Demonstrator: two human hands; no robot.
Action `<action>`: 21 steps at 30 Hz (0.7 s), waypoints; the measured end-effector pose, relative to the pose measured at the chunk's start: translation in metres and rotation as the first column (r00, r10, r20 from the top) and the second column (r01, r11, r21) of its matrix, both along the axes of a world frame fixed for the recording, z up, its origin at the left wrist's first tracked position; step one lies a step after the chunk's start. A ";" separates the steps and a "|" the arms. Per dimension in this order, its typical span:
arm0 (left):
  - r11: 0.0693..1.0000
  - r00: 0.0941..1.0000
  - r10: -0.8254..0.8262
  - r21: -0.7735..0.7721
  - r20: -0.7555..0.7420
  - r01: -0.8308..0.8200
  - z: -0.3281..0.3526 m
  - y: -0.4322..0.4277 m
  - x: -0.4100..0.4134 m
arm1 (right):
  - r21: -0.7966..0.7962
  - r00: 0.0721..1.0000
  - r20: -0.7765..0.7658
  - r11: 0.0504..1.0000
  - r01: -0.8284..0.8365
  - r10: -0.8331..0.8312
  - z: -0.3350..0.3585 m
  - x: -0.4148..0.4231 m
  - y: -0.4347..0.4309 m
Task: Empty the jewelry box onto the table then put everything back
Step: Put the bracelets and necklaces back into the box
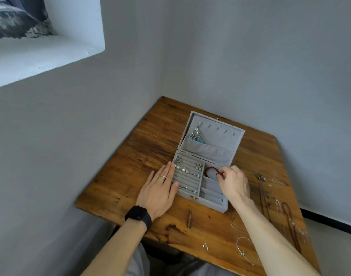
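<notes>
The right hand (233,182) was narrowed to a pinch. Its thumb and fingertips were closed on the red bead bracelet (210,168), which lay in a compartment of the open jewelry box (208,204), just ahead of those fingertips. The left hand (160,190) lay flat and wide on the counter (120,176), holding nothing, with its fingers against the side of the box.

Earrings (185,170) sat in the padded rows between the two hands. Chains and a silver bangle (245,248) lay on the counter out past the right wrist, so the emptying looked partly done.

To do this step well, the bracelet should be lifted straight up until its loop hangs clear of the divider. It should then be carried outward, away from the left hand, and laid apart from the chains so nothing tangles. A steady press from the left hand should keep the light box from sliding.
</notes>
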State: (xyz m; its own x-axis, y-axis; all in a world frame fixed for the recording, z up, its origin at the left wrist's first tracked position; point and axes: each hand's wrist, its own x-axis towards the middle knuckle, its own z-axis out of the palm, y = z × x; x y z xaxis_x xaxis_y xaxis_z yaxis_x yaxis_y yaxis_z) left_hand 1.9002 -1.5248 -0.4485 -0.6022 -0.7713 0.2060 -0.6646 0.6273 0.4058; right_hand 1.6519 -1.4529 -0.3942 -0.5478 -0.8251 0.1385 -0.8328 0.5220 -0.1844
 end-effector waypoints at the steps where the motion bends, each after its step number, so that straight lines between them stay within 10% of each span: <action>1: 1.000 1.000 0.000 0.002 0.000 0.000 0.000 0.000 0.000 | -0.003 1.000 0.006 1.000 -0.016 0.016 -0.002 -0.001 0.001; 21: 0.985 0.988 -0.138 -0.115 -0.063 0.130 0.014 0.042 0.009 | -0.223 0.945 0.322 0.965 0.134 -0.057 0.007 0.043 0.191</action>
